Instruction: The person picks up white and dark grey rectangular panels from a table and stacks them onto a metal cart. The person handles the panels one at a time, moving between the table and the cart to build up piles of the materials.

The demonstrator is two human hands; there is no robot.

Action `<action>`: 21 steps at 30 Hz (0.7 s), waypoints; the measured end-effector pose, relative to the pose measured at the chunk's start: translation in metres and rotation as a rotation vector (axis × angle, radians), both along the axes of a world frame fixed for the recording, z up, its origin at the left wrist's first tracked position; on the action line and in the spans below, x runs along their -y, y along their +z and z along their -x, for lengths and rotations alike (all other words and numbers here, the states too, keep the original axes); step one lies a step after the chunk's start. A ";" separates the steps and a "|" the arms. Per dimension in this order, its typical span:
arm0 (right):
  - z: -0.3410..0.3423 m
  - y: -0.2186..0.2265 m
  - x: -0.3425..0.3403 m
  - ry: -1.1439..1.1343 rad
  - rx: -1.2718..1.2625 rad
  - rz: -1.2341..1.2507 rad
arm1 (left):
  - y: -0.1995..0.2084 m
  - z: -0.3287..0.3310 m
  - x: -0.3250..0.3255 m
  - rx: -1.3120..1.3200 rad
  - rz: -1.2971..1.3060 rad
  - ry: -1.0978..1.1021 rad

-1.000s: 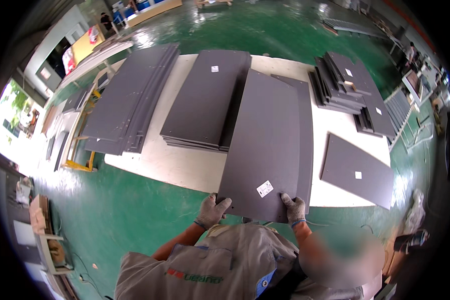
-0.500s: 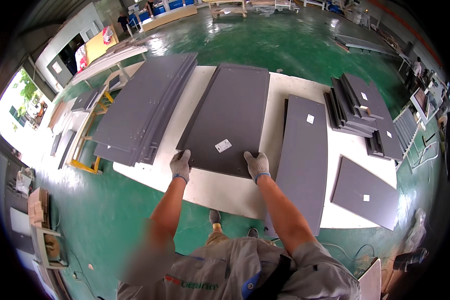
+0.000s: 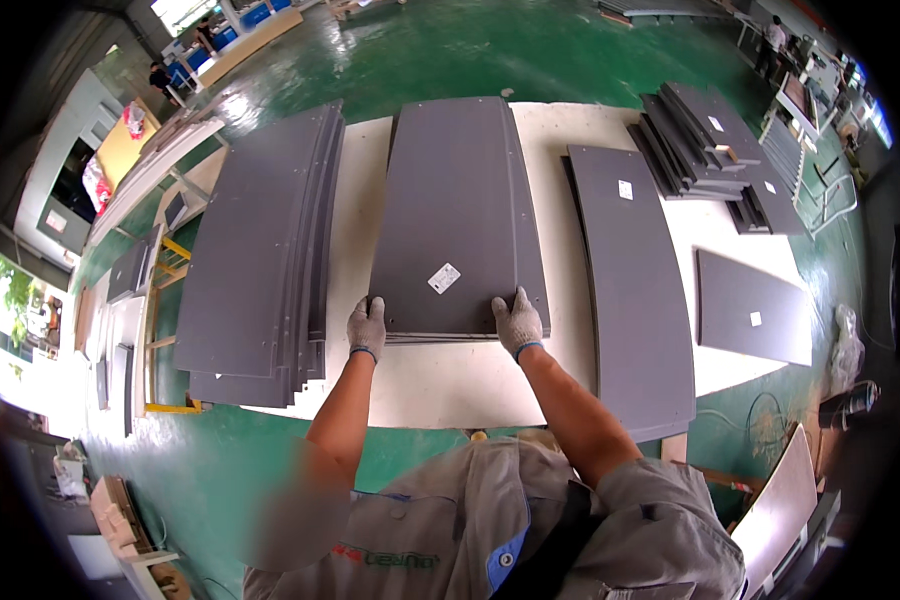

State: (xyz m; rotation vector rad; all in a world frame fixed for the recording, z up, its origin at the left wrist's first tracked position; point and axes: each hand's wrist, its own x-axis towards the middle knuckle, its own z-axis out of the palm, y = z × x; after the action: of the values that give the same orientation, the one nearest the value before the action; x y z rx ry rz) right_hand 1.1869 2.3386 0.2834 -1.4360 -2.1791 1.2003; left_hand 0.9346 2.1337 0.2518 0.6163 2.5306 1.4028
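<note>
A dark grey panel (image 3: 445, 210) with a white label lies lengthwise before me, on top of similar boards (image 3: 530, 210) whose edges show along its right side and near end. My left hand (image 3: 366, 326), in a pale knitted glove, grips its near left corner. My right hand (image 3: 518, 322), gloved alike, grips the near edge towards the right, fingers partly on top. The fingers under the edge are hidden. All of this rests on a large white-topped table (image 3: 440, 385).
A tall stack of grey panels (image 3: 255, 240) stands left. To the right lie a long labelled panel (image 3: 635, 280), a smaller panel (image 3: 753, 308) and a pile of narrow boards (image 3: 705, 140). A yellow-framed trestle (image 3: 152, 340) is at far left. People (image 3: 773, 40) stand in the background.
The labelled panel has swung straighter and shifted slightly left over the boards, both hands keeping hold. Board edges now show at its right. My view has turned and moved nearer the table.
</note>
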 end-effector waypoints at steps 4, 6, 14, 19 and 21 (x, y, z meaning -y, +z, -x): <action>-0.006 0.004 -0.002 -0.008 -0.037 0.070 | 0.003 0.000 0.000 0.175 -0.087 -0.010; -0.003 0.005 0.003 -0.005 -0.014 0.031 | -0.025 0.021 0.009 0.234 -0.141 0.016; -0.013 -0.008 0.028 -0.020 -0.207 0.097 | -0.031 0.050 0.012 0.402 -0.206 0.006; -0.059 -0.074 -0.037 -0.020 -0.565 0.467 | -0.003 0.049 0.043 0.878 -0.164 0.074; -0.076 -0.055 -0.054 -0.105 -0.198 0.085 | 0.002 0.034 0.053 0.942 -0.255 0.136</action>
State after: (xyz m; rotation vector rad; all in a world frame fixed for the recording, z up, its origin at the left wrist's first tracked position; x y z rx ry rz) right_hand 1.2630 2.3923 0.2279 -1.3811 -1.9192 1.3495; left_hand 0.9010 2.0809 0.2535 -0.1887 1.6745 1.5620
